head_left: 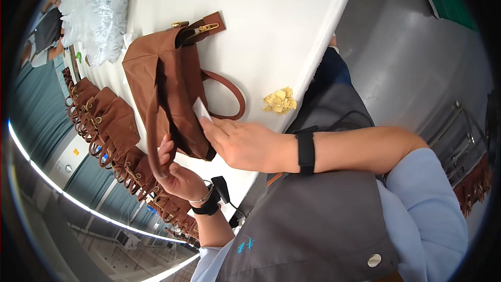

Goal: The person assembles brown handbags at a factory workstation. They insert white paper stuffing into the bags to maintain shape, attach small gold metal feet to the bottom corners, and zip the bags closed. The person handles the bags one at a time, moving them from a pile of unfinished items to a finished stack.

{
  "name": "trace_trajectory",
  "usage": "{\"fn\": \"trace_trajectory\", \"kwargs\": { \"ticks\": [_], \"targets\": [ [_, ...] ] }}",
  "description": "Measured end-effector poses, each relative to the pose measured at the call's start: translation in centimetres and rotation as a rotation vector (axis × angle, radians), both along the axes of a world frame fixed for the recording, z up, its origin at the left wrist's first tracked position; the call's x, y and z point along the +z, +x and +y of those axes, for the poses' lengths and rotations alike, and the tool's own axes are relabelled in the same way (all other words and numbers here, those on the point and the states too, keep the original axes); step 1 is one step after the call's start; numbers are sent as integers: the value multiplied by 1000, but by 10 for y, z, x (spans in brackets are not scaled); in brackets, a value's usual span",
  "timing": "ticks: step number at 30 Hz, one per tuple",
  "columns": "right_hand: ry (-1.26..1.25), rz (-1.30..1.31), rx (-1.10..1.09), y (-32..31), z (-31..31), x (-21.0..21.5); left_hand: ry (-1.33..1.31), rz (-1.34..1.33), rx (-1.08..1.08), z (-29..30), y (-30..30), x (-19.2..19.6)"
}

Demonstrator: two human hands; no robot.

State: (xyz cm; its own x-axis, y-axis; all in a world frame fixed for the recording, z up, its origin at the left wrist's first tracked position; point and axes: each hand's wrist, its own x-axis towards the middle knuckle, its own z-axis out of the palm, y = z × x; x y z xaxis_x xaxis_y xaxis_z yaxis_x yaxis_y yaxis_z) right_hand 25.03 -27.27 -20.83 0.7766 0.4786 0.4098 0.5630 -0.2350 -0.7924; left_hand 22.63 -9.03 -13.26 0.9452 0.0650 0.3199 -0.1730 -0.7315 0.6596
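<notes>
A brown handbag [176,86] lies on its side on the white table, its open zip with a gold puller [207,28] at the far end. My left hand [180,177] is closed round one of its handles [152,146], with the fingers curled behind the strap. My right hand [240,141] pinches a small flat white piece [201,108], whose kind I cannot make out, against the side of the bag. The second handle [239,94] loops out onto the table beside my right hand.
A crumpled heap of yellowish scraps [280,101] sits near the table edge. Several similar brown bags [112,120] stand in a row on the left. Clear plastic wrapping [99,13] is piled at the far left, near another person [46,34].
</notes>
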Motion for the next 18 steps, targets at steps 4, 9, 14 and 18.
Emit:
{"fn": "trace_trajectory", "kwargs": {
  "ticks": [4, 9, 14, 18],
  "targets": [
    [55, 4, -2, 2, 12, -2, 413, -21, -151, 6, -1, -12],
    [249, 130, 103, 2, 15, -2, 677, 133, 56, -7, 0, -24],
    [226, 158, 77, 4, 8, -1, 467, 239, 195, -12, 7, -19],
    [-73, 3, 83, 6, 6, -2, 298, 186, 267, -9, 16, -2]
  ]
}}
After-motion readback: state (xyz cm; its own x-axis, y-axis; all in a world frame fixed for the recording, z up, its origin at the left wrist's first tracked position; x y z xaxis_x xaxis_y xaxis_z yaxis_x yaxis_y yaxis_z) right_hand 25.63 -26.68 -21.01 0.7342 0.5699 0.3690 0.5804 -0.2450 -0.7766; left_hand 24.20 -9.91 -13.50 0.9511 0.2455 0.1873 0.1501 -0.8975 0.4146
